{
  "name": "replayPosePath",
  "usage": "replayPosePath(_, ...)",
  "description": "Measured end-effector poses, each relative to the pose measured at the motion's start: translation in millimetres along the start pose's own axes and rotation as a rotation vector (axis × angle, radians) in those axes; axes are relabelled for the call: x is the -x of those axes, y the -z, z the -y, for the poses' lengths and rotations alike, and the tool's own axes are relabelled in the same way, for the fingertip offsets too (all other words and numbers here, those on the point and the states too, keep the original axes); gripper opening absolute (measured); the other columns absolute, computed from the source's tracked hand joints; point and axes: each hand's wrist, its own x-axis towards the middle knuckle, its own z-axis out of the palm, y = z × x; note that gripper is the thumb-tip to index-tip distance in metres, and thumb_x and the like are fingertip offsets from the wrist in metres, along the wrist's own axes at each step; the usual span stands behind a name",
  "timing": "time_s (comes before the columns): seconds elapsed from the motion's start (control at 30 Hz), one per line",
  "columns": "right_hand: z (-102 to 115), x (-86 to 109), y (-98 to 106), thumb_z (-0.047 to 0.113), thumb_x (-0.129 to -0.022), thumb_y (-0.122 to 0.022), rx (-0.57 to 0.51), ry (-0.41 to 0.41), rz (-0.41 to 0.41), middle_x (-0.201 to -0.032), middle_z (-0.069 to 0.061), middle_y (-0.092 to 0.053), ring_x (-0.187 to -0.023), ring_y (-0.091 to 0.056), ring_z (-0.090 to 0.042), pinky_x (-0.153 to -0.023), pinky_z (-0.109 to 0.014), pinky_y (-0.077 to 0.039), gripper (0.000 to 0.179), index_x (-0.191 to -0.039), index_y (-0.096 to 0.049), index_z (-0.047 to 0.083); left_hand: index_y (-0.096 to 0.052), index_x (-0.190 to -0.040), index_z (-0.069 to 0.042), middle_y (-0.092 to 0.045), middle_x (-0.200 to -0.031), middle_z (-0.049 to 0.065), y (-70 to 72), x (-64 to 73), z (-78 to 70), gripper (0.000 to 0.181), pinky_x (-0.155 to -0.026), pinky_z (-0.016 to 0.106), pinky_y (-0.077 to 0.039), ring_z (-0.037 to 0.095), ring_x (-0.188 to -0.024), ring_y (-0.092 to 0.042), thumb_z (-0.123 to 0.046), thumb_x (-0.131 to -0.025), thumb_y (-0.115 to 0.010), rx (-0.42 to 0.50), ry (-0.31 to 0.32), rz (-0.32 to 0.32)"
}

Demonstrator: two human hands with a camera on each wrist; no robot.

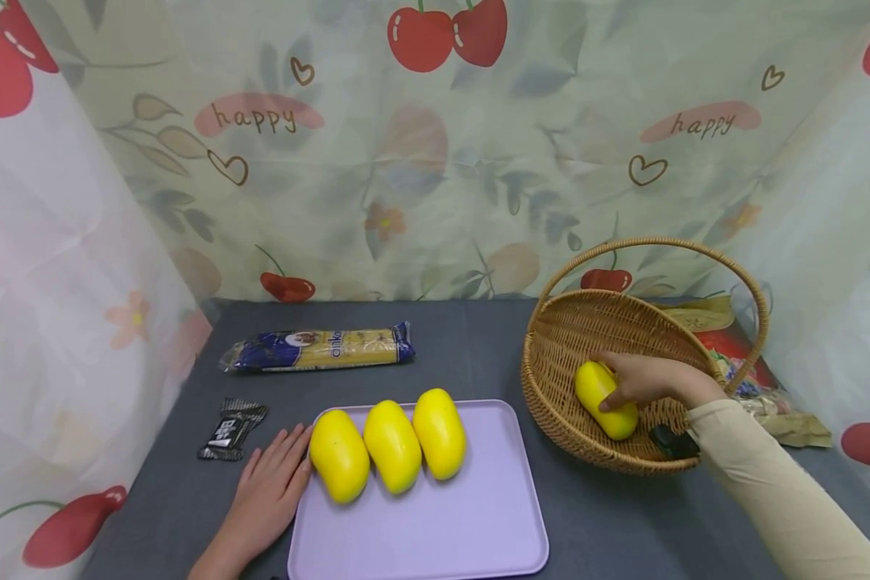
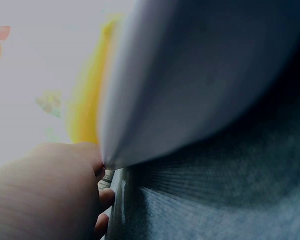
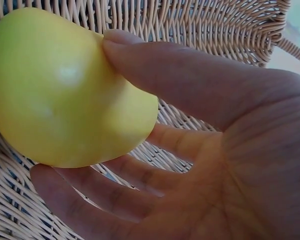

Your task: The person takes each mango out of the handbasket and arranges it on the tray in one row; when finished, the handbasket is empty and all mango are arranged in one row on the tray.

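Inside the wicker basket [image 1: 565, 338], my right hand [image 1: 648, 379] grips a yellow mango [image 1: 600, 399] between thumb and fingers. The right wrist view shows the thumb on one side of this mango [image 3: 65, 90] and the fingers curved along the other. Three more mangoes lie side by side on the lilac tray [image 1: 471, 540]: a left one [image 1: 339, 455], a middle one [image 1: 391, 445] and a right one [image 1: 440, 433]. At the tray's left edge my left hand [image 1: 271, 491] rests palm down with straight fingers, its thumb side at the rim.
A pack of spaghetti [image 1: 333, 348] lies behind the tray. Left of it sits a small black wrapped packet [image 1: 232, 429]. Behind the basket's right side are a red and brown package [image 1: 743, 354] and other wrapped goods. The basket's tall arched handle [image 1: 652, 242] stands up above its bowl.
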Motion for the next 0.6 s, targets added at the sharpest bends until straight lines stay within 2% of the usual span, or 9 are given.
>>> replayPosePath(0.33, 1.6, 2.2, 0.8, 0.02, -0.085, -0.073, -0.006, 0.004, 0.0, -0.142, -0.037, -0.026, -0.106, -0.052, -0.032, -0.074, -0.037, -0.055, 0.093, -0.15, -0.011, -0.005, -0.03, -0.152, -0.02, -0.03, -0.156, 0.01, 2.5, 0.3, -2.7, 0.061, -0.112, 0.064, -0.004, 0.037, -0.144, -0.02, -0.054, -0.101, -0.023, 0.003, -0.004, -0.004)
replayPosePath(0.43, 2.9, 3.3, 2.1, 0.023, -0.086, -0.073, 0.042, 0.021, -0.016, -0.144, -0.038, -0.025, -0.111, -0.05, -0.036, -0.077, -0.039, -0.053, 0.092, -0.149, -0.013, -0.006, -0.029, -0.152, -0.02, -0.03, -0.156, 0.01, 2.2, 0.2, -1.9, 0.061, -0.112, 0.064, -0.004, 0.037, -0.144, -0.02, -0.054, -0.101, -0.023, 0.004, -0.004, 0.0)
replayPosePath(0.6, 7.9, 7.5, 5.5, 0.031, -0.086, -0.072, 0.144, 0.068, -0.091, -0.146, -0.036, -0.029, -0.124, -0.043, -0.044, -0.091, -0.05, -0.047, 0.09, -0.149, -0.019, -0.006, -0.029, -0.152, -0.02, -0.029, -0.156, 0.01, 2.6, 0.4, -1.5, 0.06, -0.112, 0.065, -0.004, 0.037, -0.144, -0.019, -0.052, -0.102, -0.025, 0.009, 0.003, 0.012)
